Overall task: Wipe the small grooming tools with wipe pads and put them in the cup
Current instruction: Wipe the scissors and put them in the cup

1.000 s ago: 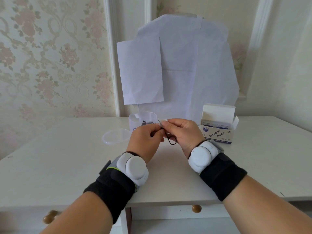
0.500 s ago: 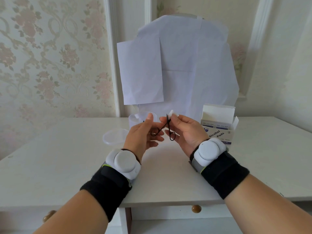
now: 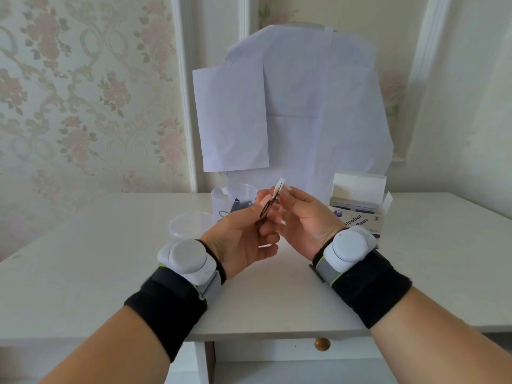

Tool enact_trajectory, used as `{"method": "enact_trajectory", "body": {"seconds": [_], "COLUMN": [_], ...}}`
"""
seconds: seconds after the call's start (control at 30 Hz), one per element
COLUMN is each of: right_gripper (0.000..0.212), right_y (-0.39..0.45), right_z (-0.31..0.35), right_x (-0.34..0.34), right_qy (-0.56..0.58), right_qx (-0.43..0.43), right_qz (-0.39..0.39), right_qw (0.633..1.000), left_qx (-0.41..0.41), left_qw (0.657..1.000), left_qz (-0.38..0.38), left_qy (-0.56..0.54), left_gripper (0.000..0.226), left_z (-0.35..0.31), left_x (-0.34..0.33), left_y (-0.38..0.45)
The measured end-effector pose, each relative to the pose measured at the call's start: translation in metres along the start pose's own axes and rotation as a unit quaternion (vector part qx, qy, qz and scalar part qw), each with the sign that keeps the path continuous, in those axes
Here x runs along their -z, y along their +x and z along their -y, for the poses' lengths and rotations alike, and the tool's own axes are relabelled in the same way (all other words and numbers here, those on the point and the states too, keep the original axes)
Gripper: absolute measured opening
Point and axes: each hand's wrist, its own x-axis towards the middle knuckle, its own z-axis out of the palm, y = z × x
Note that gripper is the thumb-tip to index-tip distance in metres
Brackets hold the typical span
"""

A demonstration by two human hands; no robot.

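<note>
I hold both hands up over the middle of the bench (image 3: 83, 273), close together, wrists strapped in black bands with white sensor pucks. My left hand (image 3: 243, 239) has its grip curled round the handle end of the small scissors (image 3: 266, 208): thumb and forefinger pinch by the dark finger loops while the lower fingers curl loosely beneath. The scissors stand nearly upright, tilted a little toward one o'clock, with the blades pointing up and away from me.

My right hand (image 3: 304, 220) keeps a tight grip on the wipe pad (image 3: 279, 187), thumb and fingertips pinching the white pad folded round the upper part of the blades. A corner of the pad sticks up above my fingers. How far the blades themselves are parted I cannot tell, since the pad covers them.

Just behind my left hand, at about eleven o'clock from the scissors, stands the clear cup (image 3: 221, 200) with some dark tools already inside it. Its round clear lid (image 3: 191, 227) lies flat on the bench at nine o'clock from the cup's foot, just beside it. At three o'clock from my right hand sits the opened box of alcohol pads (image 3: 360, 214), its flap raised. White paper sheets (image 3: 304, 106) hang on the wall behind.
</note>
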Motion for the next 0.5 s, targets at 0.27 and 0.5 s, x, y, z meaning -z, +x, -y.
{"method": "enact_trajectory", "body": {"seconds": [0.27, 0.5], "right_gripper": [0.022, 0.022], "right_y": [0.0, 0.0], "right_z": [-0.001, -0.004], "right_x": [-0.004, 0.002], "right_qy": [-0.048, -0.132], "right_qx": [0.001, 0.036], "right_qz": [-0.07, -0.163], "right_qw": [0.996, 0.977], "left_qx": [-0.065, -0.149], "left_qw": [0.997, 0.961], "left_qz": [-0.04, -0.224], "left_qy": [0.02, 0.063], "left_gripper": [0.02, 0.015], "left_z": [0.0, 0.007], "left_x": [0.005, 0.009], "left_y": [0.001, 0.009]}}
